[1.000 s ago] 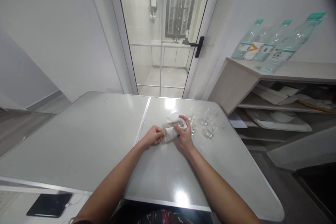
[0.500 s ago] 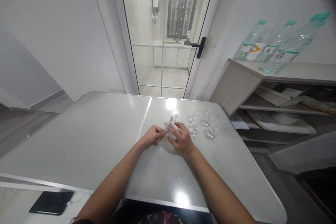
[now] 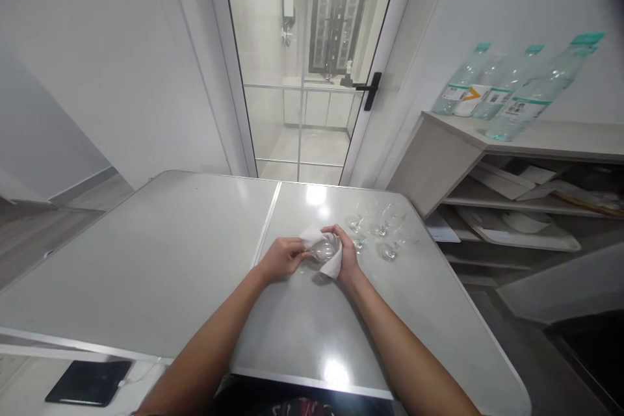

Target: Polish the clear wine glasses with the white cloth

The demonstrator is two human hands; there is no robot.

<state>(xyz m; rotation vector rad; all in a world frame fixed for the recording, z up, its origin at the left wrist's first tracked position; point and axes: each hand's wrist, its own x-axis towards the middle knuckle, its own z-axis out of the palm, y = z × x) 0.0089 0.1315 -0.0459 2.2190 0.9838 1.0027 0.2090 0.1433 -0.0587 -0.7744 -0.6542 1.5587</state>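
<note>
Several fingers of the left grip [image 3: 284, 259] pinch the left end of a clear glass [image 3: 324, 249] over the desk [image 3: 146, 260]; a white cloth [image 3: 333, 266] partly wraps it, clasped by the right grip [image 3: 348, 255]; farther right stand more stemmed glasses [image 3: 389, 251].

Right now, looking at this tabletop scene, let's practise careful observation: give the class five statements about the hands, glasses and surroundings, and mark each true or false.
1. The right hand holds a white cloth. True.
2. The left hand lies flat on the table. False: its fingers are at a clear glass.
3. The other glasses are left of both hands. False: they are to the right.
4. The door handle is black. True.
5. The bottles have red caps. False: the visible caps are green.
</note>
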